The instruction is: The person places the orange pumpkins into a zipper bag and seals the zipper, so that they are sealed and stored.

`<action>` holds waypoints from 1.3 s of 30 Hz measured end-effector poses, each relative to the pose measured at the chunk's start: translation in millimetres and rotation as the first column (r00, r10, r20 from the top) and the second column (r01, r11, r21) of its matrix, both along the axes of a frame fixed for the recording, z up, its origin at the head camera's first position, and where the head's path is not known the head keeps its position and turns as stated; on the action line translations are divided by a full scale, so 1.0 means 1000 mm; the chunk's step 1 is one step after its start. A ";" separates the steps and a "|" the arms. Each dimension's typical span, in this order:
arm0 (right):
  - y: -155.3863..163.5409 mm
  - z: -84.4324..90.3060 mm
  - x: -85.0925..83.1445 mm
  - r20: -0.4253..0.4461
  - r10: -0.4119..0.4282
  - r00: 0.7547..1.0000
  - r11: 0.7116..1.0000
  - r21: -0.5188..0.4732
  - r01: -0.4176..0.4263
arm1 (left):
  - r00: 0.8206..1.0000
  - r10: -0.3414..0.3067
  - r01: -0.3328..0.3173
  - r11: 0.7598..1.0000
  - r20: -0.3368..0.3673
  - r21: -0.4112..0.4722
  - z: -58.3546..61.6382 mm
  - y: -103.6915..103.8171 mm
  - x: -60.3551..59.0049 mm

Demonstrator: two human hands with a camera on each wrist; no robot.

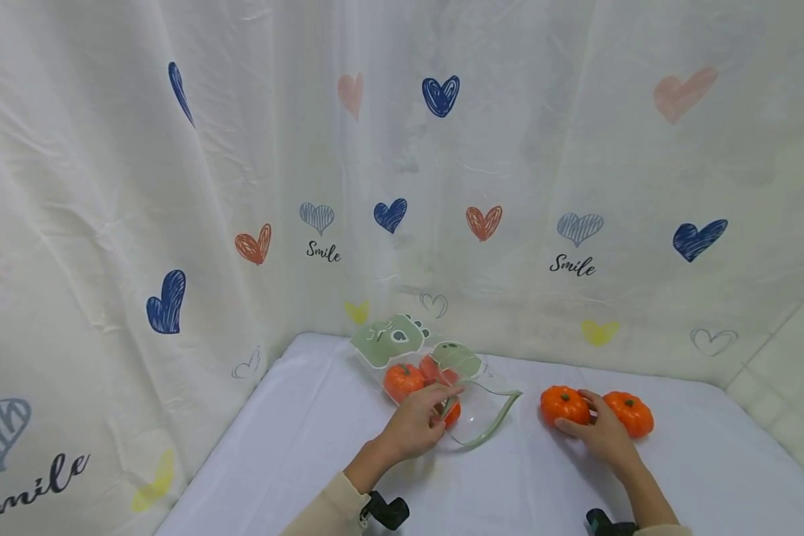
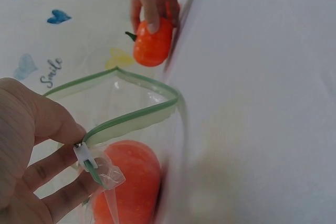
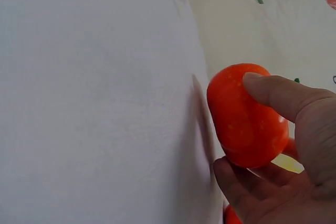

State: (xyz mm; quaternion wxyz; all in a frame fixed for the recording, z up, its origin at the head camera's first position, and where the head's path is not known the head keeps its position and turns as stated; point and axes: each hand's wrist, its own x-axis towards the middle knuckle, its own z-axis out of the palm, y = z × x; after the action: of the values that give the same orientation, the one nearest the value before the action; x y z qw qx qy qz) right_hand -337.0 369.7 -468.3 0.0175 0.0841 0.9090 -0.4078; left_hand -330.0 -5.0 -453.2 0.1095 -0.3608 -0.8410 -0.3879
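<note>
1. The left hand (image 1: 409, 423) has a narrow grip: thumb and fingers pinch the edge of a clear plastic bag with green cartoon print and green rim (image 1: 458, 360), beside a small white plastic slider (image 2: 84, 156).
2. This bag lies at the far side of the white-cloth-covered worktop (image 1: 335, 417), to the left of the right hand (image 1: 603, 432). Its mouth is spread apart and faces to the right.
3. Inside the bag there are several round orange pumpkins with glossy skin (image 1: 404, 382); through the plastic I cannot count them surely.
4. The right hand's grip is holding one glossy orange pumpkin with a short green stem (image 1: 564, 406), with the thumb on one side and the fingers on the other. Whether this pumpkin touches the cloth, I cannot tell.
5. A second loose orange pumpkin, ribbed and green-stemmed (image 1: 630, 414), rests on the worktop just to the right of the held one, near the right hand.
6. Behind the worktop hangs a white curtain with coloured hearts and "Smile" lettering (image 1: 402, 156).
</note>
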 end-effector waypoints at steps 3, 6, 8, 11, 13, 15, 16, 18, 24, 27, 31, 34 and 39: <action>0.000 0.003 0.004 -0.008 0.011 1.000 1.000 0.014 -0.011 | 1.000 0.002 -0.002 1.000 -0.006 -0.003 0.000 0.000 0.000; 0.000 0.007 0.007 -0.024 0.029 0.999 0.999 0.030 -0.028 | 1.000 0.005 -0.005 1.000 -0.003 -0.001 0.001 0.000 0.001; -0.001 0.010 0.009 -0.040 0.047 0.998 0.998 0.045 -0.045 | 1.000 0.005 -0.005 1.000 -0.001 0.005 0.001 0.001 0.001; -0.002 0.016 0.012 -0.066 0.071 0.995 0.996 0.065 -0.066 | 1.000 0.005 -0.005 1.000 0.001 0.011 0.001 0.001 0.001; -0.004 0.020 0.013 -0.077 0.079 0.994 0.995 0.072 -0.073 | 1.000 0.003 -0.003 1.000 0.001 0.015 0.001 0.001 0.001; -0.006 0.023 0.015 -0.076 0.076 0.994 0.995 0.074 -0.070 | 1.000 0.006 -0.006 1.000 0.001 0.013 0.001 0.001 0.001; -0.007 0.026 0.016 -0.076 0.076 0.994 0.995 0.073 -0.070 | 1.000 0.005 -0.005 1.000 0.003 0.015 0.001 0.001 0.001; -0.009 0.031 0.017 -0.074 0.073 0.995 0.995 0.069 -0.068 | 1.000 0.006 -0.006 1.000 0.000 0.016 0.001 0.001 0.001; -0.014 0.046 0.025 -0.084 0.100 0.991 0.994 0.042 -0.096 | 1.000 0.004 -0.003 1.000 -0.011 0.022 0.001 0.000 -0.001; -0.017 0.050 0.028 -0.094 0.120 0.988 0.992 0.041 -0.117 | 1.000 0.006 -0.006 1.000 -0.012 0.020 0.001 -0.001 -0.001; -0.022 0.054 0.029 -0.105 0.144 0.984 0.989 0.043 -0.140 | 1.000 0.014 -0.013 1.000 -0.011 0.020 0.002 -0.001 0.000; -0.026 0.056 0.030 -0.117 0.162 0.980 0.986 0.044 -0.158 | 1.000 0.017 -0.017 0.999 0.001 0.027 0.002 0.000 0.000; -0.035 0.062 0.034 -0.138 0.199 0.970 0.980 0.045 -0.194 | 1.000 0.024 -0.024 0.999 0.001 0.024 0.002 0.000 0.000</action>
State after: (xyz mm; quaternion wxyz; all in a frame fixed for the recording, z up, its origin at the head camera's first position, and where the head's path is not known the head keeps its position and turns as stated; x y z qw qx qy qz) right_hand -302.5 335.0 -406.2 -0.0083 -0.0352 0.9181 -0.3946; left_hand -329.5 -4.7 -451.0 0.1183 -0.3493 -0.8405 -0.3969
